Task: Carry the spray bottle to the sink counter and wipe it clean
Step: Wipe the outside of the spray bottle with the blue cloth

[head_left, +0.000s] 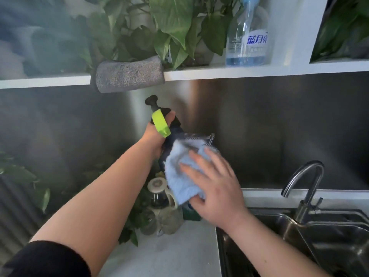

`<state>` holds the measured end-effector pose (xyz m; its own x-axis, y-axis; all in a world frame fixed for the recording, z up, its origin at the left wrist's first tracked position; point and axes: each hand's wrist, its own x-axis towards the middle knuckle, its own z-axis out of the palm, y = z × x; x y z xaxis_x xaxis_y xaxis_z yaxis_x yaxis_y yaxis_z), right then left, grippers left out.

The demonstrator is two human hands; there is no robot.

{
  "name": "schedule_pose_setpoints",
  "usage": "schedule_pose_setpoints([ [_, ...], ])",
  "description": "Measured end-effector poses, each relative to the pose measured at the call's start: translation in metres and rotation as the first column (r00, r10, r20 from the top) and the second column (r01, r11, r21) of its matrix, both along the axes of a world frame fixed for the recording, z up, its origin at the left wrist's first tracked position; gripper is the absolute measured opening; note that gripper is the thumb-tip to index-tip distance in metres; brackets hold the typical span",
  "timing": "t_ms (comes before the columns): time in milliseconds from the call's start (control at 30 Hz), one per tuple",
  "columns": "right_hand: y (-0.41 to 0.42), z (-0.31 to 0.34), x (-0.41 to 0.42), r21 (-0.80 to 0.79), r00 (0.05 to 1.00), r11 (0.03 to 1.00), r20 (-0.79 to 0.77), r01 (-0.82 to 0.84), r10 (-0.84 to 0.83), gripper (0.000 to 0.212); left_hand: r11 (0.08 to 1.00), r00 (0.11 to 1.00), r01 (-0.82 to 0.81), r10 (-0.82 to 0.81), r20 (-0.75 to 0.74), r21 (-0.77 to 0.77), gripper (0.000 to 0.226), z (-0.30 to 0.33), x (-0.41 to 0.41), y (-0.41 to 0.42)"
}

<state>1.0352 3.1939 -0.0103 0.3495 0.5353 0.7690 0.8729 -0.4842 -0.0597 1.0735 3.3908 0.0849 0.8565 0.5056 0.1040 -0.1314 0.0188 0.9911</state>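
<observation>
A dark spray bottle [173, 124] with a black pump knob and a lime-green trigger is held up in front of the steel backsplash, above the counter. My left hand [157, 136] grips its neck just under the trigger. My right hand [213, 186] presses a light blue cloth [179, 176] flat against the bottle's body, fingers spread. The cloth hides most of the bottle's lower part.
A steel sink [299, 236] with a curved faucet [307, 188] lies at the lower right. Glass jars [159, 212] and leafy plants [135, 222] crowd the counter [169, 256] below the bottle. The white shelf [219, 71] above holds a grey cloth [127, 74], plants and a clear blue bottle [247, 37].
</observation>
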Motion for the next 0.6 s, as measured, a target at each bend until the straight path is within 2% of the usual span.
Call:
schedule_pose_setpoints([
  [33, -0.003, 0.006, 0.005, 0.081, 0.997, 0.996, -0.071, -0.034, 0.04, 0.058, 1.0, 0.996, 0.006, -0.005, 0.089, -0.004, 0.009, 0.0, 0.0, 0.001],
  [67, -0.006, 0.01, 0.011, 0.171, 0.98, 0.982, -0.17, -0.078, 0.108, 0.056, 1.0, 0.99, -0.004, 0.002, 0.139, 0.014, 0.023, -0.001, 0.001, 0.005],
  [100, -0.007, 0.014, 0.015, 0.287, 0.934, 0.952, -0.301, -0.106, 0.195, 0.052, 0.999, 0.987, -0.03, 0.028, 0.159, 0.013, 0.027, 0.002, -0.005, 0.001],
  [133, -0.008, 0.016, 0.017, 0.431, 0.84, 0.899, -0.456, -0.081, 0.294, 0.048, 1.0, 0.986, -0.02, 0.024, 0.164, -0.023, 0.022, 0.004, -0.006, 0.001],
  [167, -0.009, 0.018, 0.017, 0.57, 0.685, 0.821, -0.609, 0.028, 0.4, 0.044, 0.998, 0.991, -0.005, 0.014, 0.13, -0.069, 0.03, 0.006, -0.01, 0.0],
  [200, -0.011, 0.019, 0.02, 0.654, 0.458, 0.732, -0.719, 0.19, 0.523, 0.044, 0.993, 0.996, 0.007, 0.004, 0.087, -0.121, 0.042, 0.008, -0.012, 0.002],
  [233, -0.015, 0.017, 0.024, 0.647, 0.203, 0.687, -0.759, 0.329, 0.618, 0.046, 0.987, 0.999, 0.026, -0.022, 0.031, -0.156, 0.046, 0.008, -0.011, 0.007],
  [267, -0.02, 0.013, 0.028, 0.631, -0.018, 0.667, -0.721, 0.397, 0.693, 0.047, 0.982, 1.0, 0.023, -0.024, -0.003, -0.187, 0.047, 0.008, -0.01, 0.01],
  [300, -0.025, 0.011, 0.031, 0.628, -0.152, 0.66, -0.667, 0.413, 0.73, 0.045, 0.981, 1.0, 0.001, -0.006, -0.026, -0.193, 0.051, 0.009, -0.011, 0.01],
  [333, -0.028, 0.01, 0.032, 0.643, -0.203, 0.653, -0.633, 0.4, 0.747, 0.042, 0.977, 0.999, -0.044, 0.036, -0.039, -0.209, 0.053, 0.008, -0.009, 0.012],
  [400, -0.031, 0.011, 0.033, 0.678, -0.234, 0.633, -0.591, 0.374, 0.772, 0.042, 0.973, 0.989, -0.142, 0.132, -0.064, -0.182, 0.065, 0.012, -0.013, 0.01],
  [467, -0.03, 0.017, 0.033, 0.693, -0.229, 0.608, -0.566, 0.388, 0.792, 0.043, 0.971, 0.984, -0.173, 0.165, -0.063, -0.164, 0.075, 0.01, -0.012, 0.013],
  [533, -0.03, 0.026, 0.03, 0.666, -0.123, 0.637, -0.648, 0.388, 0.752, 0.045, 0.968, 0.985, -0.168, 0.158, -0.067, -0.187, 0.067, 0.011, -0.014, 0.014],
  [600, -0.031, 0.034, 0.022, 0.622, 0.075, 0.733, -0.774, 0.274, 0.629, 0.043, 0.964, 0.985, -0.168, 0.158, -0.064, -0.206, 0.05, 0.012, -0.012, 0.014],
])
